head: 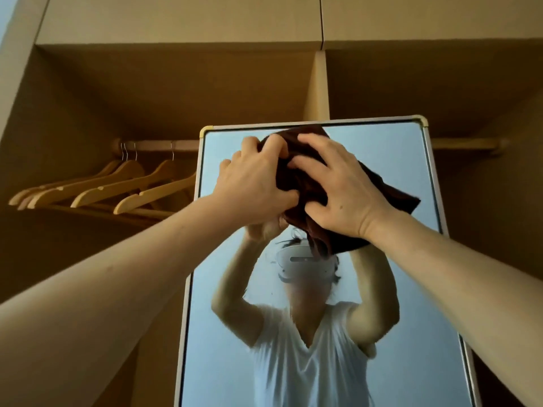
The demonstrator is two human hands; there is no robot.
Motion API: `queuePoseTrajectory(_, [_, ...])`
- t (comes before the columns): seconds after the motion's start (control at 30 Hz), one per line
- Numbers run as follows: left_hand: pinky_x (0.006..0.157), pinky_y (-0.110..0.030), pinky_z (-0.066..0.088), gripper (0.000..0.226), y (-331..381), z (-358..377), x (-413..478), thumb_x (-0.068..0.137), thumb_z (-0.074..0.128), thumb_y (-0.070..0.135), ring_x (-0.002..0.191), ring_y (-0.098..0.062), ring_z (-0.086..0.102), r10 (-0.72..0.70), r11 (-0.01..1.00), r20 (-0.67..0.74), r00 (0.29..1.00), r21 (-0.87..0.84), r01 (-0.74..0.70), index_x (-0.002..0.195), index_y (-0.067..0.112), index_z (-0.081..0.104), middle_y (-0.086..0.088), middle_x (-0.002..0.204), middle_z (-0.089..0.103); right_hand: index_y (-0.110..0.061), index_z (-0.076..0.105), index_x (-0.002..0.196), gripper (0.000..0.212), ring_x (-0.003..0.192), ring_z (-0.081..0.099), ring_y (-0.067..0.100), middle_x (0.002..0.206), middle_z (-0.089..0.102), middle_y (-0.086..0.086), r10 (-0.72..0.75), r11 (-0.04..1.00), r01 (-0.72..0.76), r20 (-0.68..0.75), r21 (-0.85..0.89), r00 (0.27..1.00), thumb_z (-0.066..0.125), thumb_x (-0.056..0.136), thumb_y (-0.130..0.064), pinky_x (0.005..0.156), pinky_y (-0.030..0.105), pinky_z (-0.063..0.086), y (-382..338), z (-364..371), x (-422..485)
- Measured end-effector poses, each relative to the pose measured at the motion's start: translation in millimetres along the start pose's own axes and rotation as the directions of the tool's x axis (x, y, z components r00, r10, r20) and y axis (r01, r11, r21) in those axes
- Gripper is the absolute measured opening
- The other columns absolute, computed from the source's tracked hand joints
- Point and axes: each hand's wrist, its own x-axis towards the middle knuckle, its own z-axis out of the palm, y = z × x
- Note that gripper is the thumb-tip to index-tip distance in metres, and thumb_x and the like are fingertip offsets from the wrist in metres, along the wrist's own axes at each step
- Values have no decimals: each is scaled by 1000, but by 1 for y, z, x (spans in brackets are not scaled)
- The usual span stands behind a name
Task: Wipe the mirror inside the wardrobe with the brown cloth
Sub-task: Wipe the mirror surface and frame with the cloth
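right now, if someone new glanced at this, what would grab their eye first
First, the two hands, left hand and right hand, bunching a brown cloth against the top of a tall mirror at centre. Next, the person's reflection with raised arms lower in the glass. Then the wooden hangers on a rail to the left, inside the wardrobe.

On your left, a wooden rail (pixel 164 144) spans the compartment. Four wooden hangers (pixel 117 183) hang from it by wire hooks, grouped close together, arms slanting down to the left. A vertical divider (pixel 318 86) separates the left compartment from the right. A second rail (pixel 467 143) crosses the right compartment. Two closed cabinet doors (pixel 182 16) sit above both compartments.
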Motion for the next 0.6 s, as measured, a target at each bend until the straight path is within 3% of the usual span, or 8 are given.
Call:
queuePoseTrajectory(0.13, [94, -41, 35, 59, 19, 20, -40, 74, 59, 54, 110, -31, 44, 111, 975, -18, 994, 194, -106, 120, 25, 39, -6, 120, 39, -20, 47, 130, 57, 140, 23, 26, 150, 28, 8, -30, 1000, 31, 83, -7, 996, 53, 75, -34, 113, 42, 24, -4, -4, -58])
queuePoseTrajectory(0.27, [115, -49, 14, 53, 27, 31, -41, 80, 56, 47, 145, -28, 9, 275, 928, -49, 960, 274, -252, 122, 20, 42, -10, 154, 19, -26, 32, 139, 66, 143, 16, 24, 155, 20, 4, 10, 995, 11, 215, -98, 977, 47, 76, -42, 114, 39, 18, 8, -14, -68])
queuePoseTrajectory(0.47, [117, -47, 11, 59, 43, 16, 28, 86, 54, 27, 147, -22, 4, 152, 977, -78, 985, 163, -138, 140, 16, 31, -4, 160, 8, -24, 23, 146, 73, 145, 4, 17, 158, 10, -1, 231, 966, -205, 163, -161, 959, 59, 83, -27, 116, 42, 8, 26, -36, 4])
queuePoseTrajectory(0.6, [118, -41, 8, 63, 45, 18, 31, 87, 50, 21, 147, -24, 0, 160, 980, -61, 985, 126, -152, 145, 14, 25, -7, 160, 4, -21, 20, 147, 74, 146, 1, 18, 159, 7, 0, 322, 943, -308, 111, -122, 940, 60, 85, -26, 117, 42, 8, 12, -28, 10])
